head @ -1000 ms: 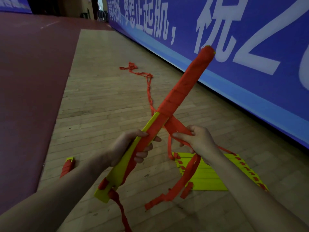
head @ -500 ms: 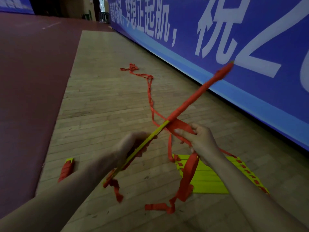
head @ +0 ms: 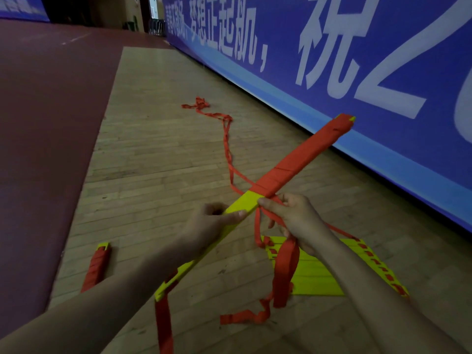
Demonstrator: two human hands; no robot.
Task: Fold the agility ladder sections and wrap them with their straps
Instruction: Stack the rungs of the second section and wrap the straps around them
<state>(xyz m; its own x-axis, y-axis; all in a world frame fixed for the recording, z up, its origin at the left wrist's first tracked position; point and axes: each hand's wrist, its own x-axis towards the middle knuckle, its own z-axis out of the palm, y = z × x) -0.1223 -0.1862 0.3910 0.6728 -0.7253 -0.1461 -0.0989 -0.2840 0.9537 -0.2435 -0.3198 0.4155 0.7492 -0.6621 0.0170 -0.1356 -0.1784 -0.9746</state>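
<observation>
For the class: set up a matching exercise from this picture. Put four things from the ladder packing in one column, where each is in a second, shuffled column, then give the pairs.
Things
1. half-wrapped bundle
2. small wrapped bundle
3. flat yellow rungs
4. orange strap

Places
A. pinched by the right hand
B. lying on the floor at the left, untouched
C. gripped by the left hand
D. spread on the floor under the right forearm

Pairs: 1-C, 2-B, 3-D, 4-A
</observation>
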